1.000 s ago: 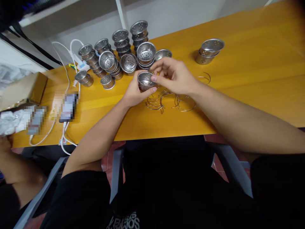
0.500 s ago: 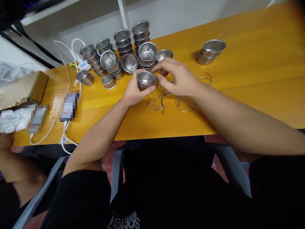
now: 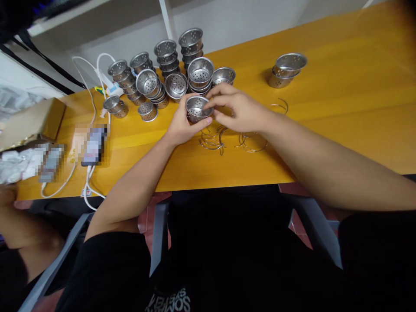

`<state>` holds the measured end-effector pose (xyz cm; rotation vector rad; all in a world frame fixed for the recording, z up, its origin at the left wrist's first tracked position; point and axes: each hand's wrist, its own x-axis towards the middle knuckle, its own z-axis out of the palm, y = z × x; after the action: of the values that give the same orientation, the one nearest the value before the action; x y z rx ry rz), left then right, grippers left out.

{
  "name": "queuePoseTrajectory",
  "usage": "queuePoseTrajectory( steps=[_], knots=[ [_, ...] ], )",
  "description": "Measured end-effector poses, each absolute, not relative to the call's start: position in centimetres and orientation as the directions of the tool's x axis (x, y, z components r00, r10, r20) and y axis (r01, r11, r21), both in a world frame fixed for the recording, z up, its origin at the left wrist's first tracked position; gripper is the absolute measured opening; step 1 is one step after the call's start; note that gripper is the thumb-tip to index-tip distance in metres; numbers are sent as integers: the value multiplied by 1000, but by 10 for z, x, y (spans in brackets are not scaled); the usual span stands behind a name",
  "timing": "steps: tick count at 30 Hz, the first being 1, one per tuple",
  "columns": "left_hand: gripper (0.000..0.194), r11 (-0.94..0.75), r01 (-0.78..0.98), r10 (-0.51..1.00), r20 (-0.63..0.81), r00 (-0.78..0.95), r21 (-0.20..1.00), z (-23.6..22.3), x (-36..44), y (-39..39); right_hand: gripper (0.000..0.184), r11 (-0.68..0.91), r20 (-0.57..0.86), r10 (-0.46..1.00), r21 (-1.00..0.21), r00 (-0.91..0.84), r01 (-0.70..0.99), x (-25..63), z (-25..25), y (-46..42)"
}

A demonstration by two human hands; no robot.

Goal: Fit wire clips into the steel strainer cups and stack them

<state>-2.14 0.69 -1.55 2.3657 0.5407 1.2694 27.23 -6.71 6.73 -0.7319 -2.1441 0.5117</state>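
In my left hand is a small perforated metal cup, its open mouth tilted up toward me. The thumb lies along the near side of the cup, and the other fingers are mostly hidden behind it. My right hand comes in from the right with fingers apart. Its index finger reaches over the rim into the cup, while the thumb is near the rim outside. Bent wire rings lie on the table just below the hands, and more wire rings lie to their right.
Stacks of similar perforated cups stand behind my hands, and a separate pair sits at the right. To the left are a phone with white cables, another device and a cardboard box. A person's arm shows at the left edge.
My right hand has shifted slightly left, and its index finger has gone from beside the rim to inside the cup. My left hand still holds the cup in about the same place.
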Motion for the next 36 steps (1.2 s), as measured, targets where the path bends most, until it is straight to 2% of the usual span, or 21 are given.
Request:
queuePoseTrajectory(
  steps=[6, 11, 15, 18, 20, 24, 30, 36],
  knots=[
    [105, -861, 98, 468, 705, 533, 498, -17, -21, 9, 31, 755, 524, 633, -582, -571, 303, 267, 64, -71],
    [113, -802, 101, 553, 667, 500, 589, -20, -17, 7, 45, 756, 591, 640, -600, -491, 262, 272, 69, -65],
    [110, -674, 201, 708, 543, 452, 711, -13, -17, -3, 57, 748, 699, 659, -572, -277, 336, 295, 76, -47],
    [100, -637, 203, 733, 503, 457, 744, -8, -19, -8, 62, 698, 763, 645, -569, -35, 435, 320, 71, -25],
    [92, -638, 193, 728, 502, 466, 746, -6, -19, -9, 58, 645, 754, 657, -580, 28, 498, 335, 62, -9],
    [87, -637, 201, 733, 504, 457, 744, -8, -18, -8, 54, 582, 720, 694, -577, 21, 573, 349, 38, 20],
    [83, -672, 164, 698, 544, 465, 722, -13, -18, -4, 77, 657, 746, 665, -559, -40, 505, 342, 14, 47],
    [84, -644, 176, 717, 507, 478, 744, -17, -16, -3, 72, 639, 698, 711, -595, -81, 487, 330, 10, 48]
  ],
)
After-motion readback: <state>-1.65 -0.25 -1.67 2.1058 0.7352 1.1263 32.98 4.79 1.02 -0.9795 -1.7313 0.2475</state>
